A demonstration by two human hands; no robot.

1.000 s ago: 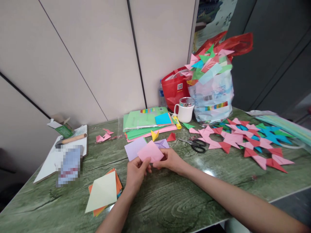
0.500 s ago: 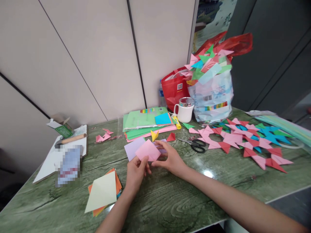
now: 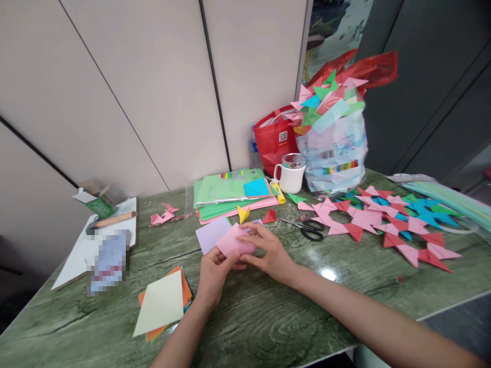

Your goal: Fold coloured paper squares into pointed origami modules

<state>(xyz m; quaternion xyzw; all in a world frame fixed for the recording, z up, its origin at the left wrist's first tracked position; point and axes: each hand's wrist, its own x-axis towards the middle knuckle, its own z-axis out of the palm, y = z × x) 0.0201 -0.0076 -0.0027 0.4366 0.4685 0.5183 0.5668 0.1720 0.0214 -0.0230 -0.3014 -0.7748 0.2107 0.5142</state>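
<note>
Got my pink paper square right between both hands, one corner pointing away: left hand pinching its near edge, right hand half-curled around its right side.

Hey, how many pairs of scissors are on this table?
1: black-handled scissors, lying to the right of the right hand touching pink paper, beside folded pink and red paper pieces. Others could be hidden.
</note>
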